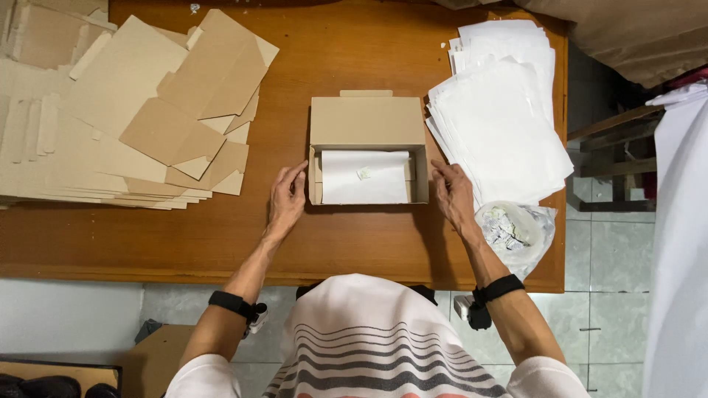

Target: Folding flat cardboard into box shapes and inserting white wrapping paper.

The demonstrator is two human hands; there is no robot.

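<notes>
An open brown cardboard box (367,121) sits in the middle of the wooden table (354,236), its lid flap folded back. White paper (365,177) lines its inside, with a small pale packet (364,173) lying on it. My left hand (286,199) rests flat on the table just left of the box, fingertips near its left wall. On the other side, my right hand (453,195) lies flat with fingertips close to the right wall. Both hands hold nothing.
A big pile of flat cardboard blanks (125,110) covers the table's left part. White paper sheets (501,110) are stacked at the right. A clear plastic bag of small packets (512,228) lies near the right front edge. Tiled floor lies below.
</notes>
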